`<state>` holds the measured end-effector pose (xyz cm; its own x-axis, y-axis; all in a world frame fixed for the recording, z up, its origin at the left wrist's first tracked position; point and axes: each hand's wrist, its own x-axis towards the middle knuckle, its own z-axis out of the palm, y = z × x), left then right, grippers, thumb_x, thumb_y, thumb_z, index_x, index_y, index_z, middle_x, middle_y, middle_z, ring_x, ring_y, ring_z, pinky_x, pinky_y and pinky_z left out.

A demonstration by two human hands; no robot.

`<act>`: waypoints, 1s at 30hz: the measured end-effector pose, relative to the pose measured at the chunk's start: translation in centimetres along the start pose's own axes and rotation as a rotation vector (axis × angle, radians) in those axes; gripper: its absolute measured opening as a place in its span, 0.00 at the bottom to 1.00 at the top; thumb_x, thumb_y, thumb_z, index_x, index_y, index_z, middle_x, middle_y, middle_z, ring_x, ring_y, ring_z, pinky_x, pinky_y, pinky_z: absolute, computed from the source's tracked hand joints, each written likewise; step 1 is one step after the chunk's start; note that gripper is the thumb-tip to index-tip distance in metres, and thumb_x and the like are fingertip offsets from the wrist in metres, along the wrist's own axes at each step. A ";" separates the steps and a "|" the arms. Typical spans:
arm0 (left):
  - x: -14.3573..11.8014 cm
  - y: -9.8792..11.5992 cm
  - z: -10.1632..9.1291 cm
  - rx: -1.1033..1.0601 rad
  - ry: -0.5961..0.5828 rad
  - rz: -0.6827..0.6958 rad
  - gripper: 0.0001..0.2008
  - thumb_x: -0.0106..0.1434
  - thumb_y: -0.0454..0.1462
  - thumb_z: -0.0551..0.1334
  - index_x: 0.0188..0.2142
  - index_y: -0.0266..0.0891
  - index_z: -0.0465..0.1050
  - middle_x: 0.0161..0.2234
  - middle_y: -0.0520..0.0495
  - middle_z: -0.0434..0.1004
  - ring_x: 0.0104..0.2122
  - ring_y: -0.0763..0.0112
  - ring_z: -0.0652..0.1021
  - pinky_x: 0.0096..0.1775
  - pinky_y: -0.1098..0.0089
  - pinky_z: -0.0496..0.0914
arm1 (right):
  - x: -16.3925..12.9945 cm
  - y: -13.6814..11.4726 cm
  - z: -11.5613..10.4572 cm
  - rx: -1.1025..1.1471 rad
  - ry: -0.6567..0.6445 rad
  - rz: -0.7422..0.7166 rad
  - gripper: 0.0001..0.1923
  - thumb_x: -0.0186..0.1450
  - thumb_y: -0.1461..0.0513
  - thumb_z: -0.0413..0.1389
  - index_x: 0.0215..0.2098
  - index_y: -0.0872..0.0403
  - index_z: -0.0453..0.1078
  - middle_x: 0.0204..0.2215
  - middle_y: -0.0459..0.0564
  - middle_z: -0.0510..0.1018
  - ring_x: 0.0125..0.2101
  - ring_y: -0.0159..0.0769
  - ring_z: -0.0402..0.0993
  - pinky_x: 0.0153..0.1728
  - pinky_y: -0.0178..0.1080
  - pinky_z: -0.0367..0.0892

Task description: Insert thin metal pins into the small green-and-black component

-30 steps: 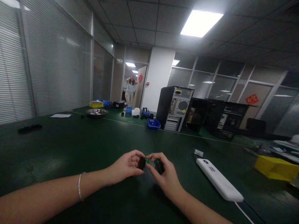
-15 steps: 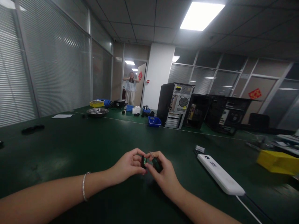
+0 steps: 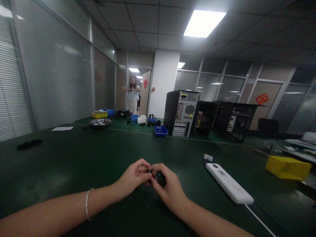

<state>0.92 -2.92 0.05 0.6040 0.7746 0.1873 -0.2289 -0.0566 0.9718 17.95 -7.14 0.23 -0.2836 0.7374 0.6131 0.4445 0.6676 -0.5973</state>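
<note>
My left hand (image 3: 133, 177) and my right hand (image 3: 168, 189) meet over the green table (image 3: 74, 164), fingertips touching. Between them they pinch a small black part (image 3: 159, 177); its left end sits under my left fingertips. The right hand wraps the larger rounded black piece. The green bit seen between the halves earlier is hidden by my fingers. A thin bracelet (image 3: 87, 204) circles my left wrist.
A white power strip (image 3: 228, 187) with a cable lies to the right, a yellow bin (image 3: 287, 168) beyond it. Computer towers (image 3: 181, 113), a blue tray (image 3: 161, 131) and a metal bowl (image 3: 100, 122) stand at the far side. A person (image 3: 132, 95) stands in the doorway.
My hands have drawn closer together, closing the two black pieces over the green bit. The view has shifted slightly left. The person in the doorway lowered their arms to chest height.
</note>
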 end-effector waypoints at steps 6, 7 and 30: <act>0.2 -0.1 0.0 0.018 0.049 0.000 0.10 0.59 0.37 0.63 0.39 0.36 0.67 0.34 0.46 0.77 0.33 0.67 0.77 0.35 0.68 0.69 | -0.2 -0.2 0.1 -0.178 0.007 -0.012 0.10 0.61 0.68 0.54 0.39 0.51 0.65 0.35 0.46 0.75 0.34 0.34 0.73 0.36 0.33 0.66; 0.2 -0.2 0.0 0.018 0.051 -0.007 0.12 0.59 0.37 0.63 0.42 0.36 0.67 0.34 0.45 0.77 0.34 0.67 0.77 0.36 0.67 0.69 | -0.2 -0.2 0.0 -0.188 0.002 -0.017 0.10 0.61 0.68 0.54 0.40 0.51 0.65 0.36 0.46 0.76 0.35 0.34 0.73 0.36 0.34 0.66; 3.6 2.0 -13.0 -0.081 0.675 0.213 0.10 0.58 0.33 0.60 0.38 0.29 0.74 0.28 0.44 0.74 0.28 0.70 0.73 0.31 0.71 0.65 | -0.1 0.4 -1.6 -0.085 -0.057 -0.062 0.10 0.61 0.71 0.50 0.38 0.52 0.67 0.39 0.52 0.74 0.41 0.39 0.71 0.42 0.40 0.67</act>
<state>-7.29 7.98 0.81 -0.0591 0.9744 0.2167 -0.3609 -0.2233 0.9055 19.52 -7.14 0.72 -0.3596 0.7013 0.6156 0.4942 0.7027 -0.5119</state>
